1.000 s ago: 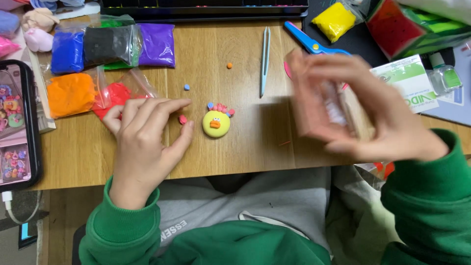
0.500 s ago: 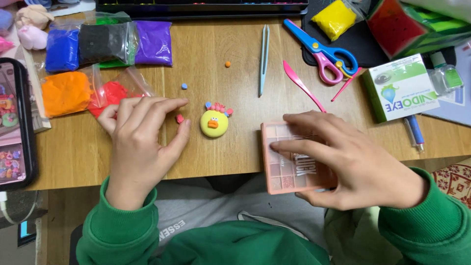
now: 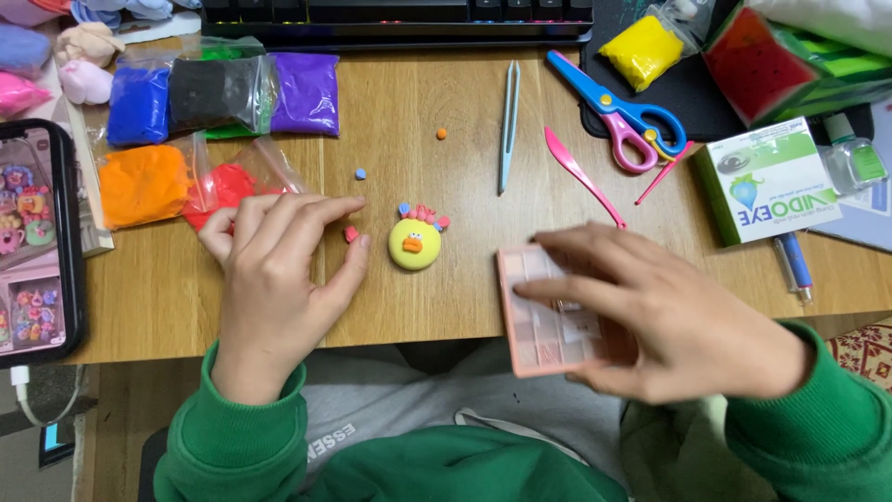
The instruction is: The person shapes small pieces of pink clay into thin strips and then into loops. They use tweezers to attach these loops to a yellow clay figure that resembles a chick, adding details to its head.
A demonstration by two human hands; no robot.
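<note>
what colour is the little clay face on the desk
Yellow, with an orange beak; the clay face shows best in the head view.

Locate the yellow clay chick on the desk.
In the head view, the yellow clay chick sits mid-desk between the left hand and the pink palette.

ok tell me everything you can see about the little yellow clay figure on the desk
The yellow clay figure is a small rounded blob, soft and matte like modelling clay, with an orange beak and two tiny dark eyes. Pink and blue bits form a crest along its top. It lies on the wooden desk between the two hands; the left hand rests just beside it, fingertips near a small red bit. Nothing visibly touches it.
</note>
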